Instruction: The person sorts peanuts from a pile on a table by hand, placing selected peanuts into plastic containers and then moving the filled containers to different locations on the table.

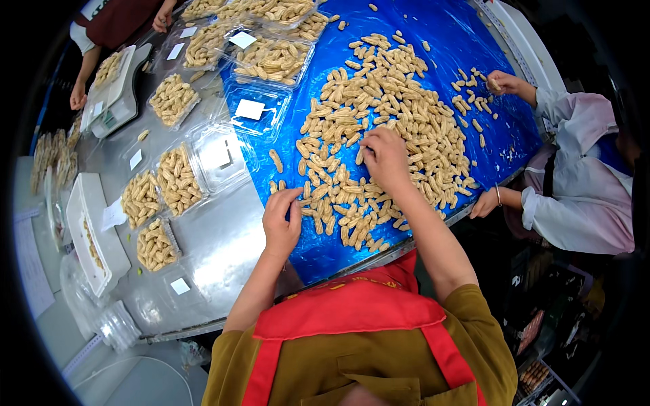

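Observation:
A broad heap of unshelled peanuts (pixel 433 145) lies on a blue plastic sheet (pixel 311 260) in front of me. My right hand (pixel 387 159) reaches into the middle of the heap, its bent fingers closed on a peanut at the fingertips. By the heap's left edge, my left hand (pixel 282 220) rests with the thumb apart from loosely curved fingers, and nothing shows in it. A few loose peanuts lie just beyond its fingertips. To the left, clear plastic boxes filled with peanuts (pixel 179 179) stand on the metal table (pixel 230 250).
Filled boxes (pixel 274 59) crowd the far side near an unfilled clear box (pixel 261 111). A scale (pixel 115 101) carries another box, with a person's hands nearby. At left lies a white foam tray (pixel 98 237). On the right, a co-worker's hand (pixel 504 82) holds a peanut.

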### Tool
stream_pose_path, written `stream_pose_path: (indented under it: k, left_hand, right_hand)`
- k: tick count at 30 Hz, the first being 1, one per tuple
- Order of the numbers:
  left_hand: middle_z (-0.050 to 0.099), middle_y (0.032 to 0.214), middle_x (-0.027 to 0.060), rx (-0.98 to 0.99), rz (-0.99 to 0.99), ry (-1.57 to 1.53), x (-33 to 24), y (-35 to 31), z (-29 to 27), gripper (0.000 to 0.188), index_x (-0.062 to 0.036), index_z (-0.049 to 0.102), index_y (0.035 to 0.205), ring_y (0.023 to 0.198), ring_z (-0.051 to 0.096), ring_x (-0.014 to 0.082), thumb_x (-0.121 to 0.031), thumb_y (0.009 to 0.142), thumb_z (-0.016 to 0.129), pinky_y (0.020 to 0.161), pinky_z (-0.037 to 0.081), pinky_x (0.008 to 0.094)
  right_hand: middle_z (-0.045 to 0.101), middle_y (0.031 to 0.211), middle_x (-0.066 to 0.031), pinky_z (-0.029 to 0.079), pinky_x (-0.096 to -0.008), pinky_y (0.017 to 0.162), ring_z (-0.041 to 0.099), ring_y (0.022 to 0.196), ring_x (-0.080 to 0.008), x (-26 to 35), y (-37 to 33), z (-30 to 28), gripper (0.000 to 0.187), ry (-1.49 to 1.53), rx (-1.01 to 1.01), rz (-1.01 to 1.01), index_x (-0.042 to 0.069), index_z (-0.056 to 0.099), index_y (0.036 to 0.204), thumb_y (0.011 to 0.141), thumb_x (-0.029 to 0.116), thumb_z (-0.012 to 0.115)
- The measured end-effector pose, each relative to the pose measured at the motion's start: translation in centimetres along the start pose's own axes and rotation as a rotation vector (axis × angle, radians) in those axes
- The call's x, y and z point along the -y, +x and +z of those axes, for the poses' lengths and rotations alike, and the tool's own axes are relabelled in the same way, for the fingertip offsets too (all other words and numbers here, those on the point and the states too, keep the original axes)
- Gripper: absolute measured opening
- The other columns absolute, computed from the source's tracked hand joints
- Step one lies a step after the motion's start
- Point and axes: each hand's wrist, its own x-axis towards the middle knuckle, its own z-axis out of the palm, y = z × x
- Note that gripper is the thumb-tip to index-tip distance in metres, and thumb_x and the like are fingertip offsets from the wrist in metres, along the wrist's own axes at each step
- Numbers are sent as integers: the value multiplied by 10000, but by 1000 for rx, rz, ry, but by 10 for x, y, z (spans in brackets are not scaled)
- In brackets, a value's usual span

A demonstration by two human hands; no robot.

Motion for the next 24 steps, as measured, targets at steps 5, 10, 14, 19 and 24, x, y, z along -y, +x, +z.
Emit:
stream_pose_path:
  k: [5, 10, 14, 19, 24]
  left_hand:
    - [633, 871, 112, 60, -99, -104, -2, 3, -1, 175, -21, 642, 1026, 780, 615, 221, -5, 868, 569, 688, 477, 296]
    - [640, 871, 74, 77, -238, -285, -3, -5, 4, 167, -22, 639, 1052, 784, 619, 151, -29, 915, 544, 674, 487, 264]
    - [635, 907, 48, 101, -444, -590, 5, -12, 11, 203, -13, 604, 1122, 802, 608, 108, -79, 950, 517, 670, 487, 231]
    - [629, 909, 52, 152, -540, -684, 2, -7, 13, 223, -9, 584, 1149, 782, 602, 100, -100, 965, 496, 631, 480, 222]
    - [628, 901, 58, 155, -557, -740, 0, -5, 11, 227, -21, 582, 1156, 767, 607, 105, -97, 960, 496, 604, 486, 215]
  right_hand:
    - [672, 815, -86, 495, -405, 691, 643, 792, -266, 55, 19, 21, 190, 17, 358, 185, 94, 650, 1013, 838, 155, 609]
    - [686, 806, -81, 506, -382, 655, 660, 757, -251, 41, 32, 31, 192, -100, 471, 159, 107, 644, 1025, 868, 196, 577]
    - [659, 743, -70, 489, -372, 644, 641, 707, -232, 37, 27, 15, 225, -34, 629, 326, 104, 642, 1008, 839, 252, 633]
    - [644, 733, -68, 484, -371, 643, 633, 708, -223, 44, 21, 10, 235, 39, 519, 349, 93, 645, 961, 836, 292, 640]
    - [636, 731, -61, 487, -365, 642, 628, 700, -194, 51, 25, 21, 256, 49, 543, 384, 84, 638, 968, 843, 307, 640]
